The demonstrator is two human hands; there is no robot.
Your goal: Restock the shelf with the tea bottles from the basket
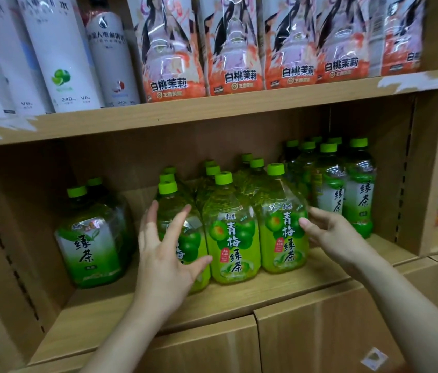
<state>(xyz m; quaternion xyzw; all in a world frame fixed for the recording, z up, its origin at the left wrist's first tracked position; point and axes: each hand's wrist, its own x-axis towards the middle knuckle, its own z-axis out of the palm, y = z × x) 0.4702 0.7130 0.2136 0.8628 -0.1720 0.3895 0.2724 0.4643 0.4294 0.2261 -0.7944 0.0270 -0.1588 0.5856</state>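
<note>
Tea bottles (232, 238): three plum green tea bottles stand upright in a row near the shelf's front edge, about midway along it. They stand shoulder to shoulder, with more of the same behind them.
Shelf (239, 300): the lower wooden board carries them, and bare board lies in front of the row.
Key relation: the row sits between the two hands, long axes vertical and caps up. The left bottle (170, 211) lies straight behind the left hand, and the right bottle (283, 232) is just left of the right hand. I see both hands about equally near.
Left hand (164, 251): fingers (176, 224) are spread wide and nearly straight, with the palm facing the left bottle. It holds nothing, and I cannot tell whether the palm touches.
Right hand (330, 235): fingers (320, 214) are loosely apart, with the thumb tip against the right bottle's side. It does not wrap around the bottle.
My read: I judge this to be squaring the row from both flanks, not a lift. Any push should go inward and level so nothing tips.
Neighbours: plain green tea bottles (91, 238) stand toward the shelf's left end, and a denser cluster (347, 189) toward its right end.
Above: peach-jasmine packs (234, 49) sit on the upper shelf.
Basket: not in view.
</note>
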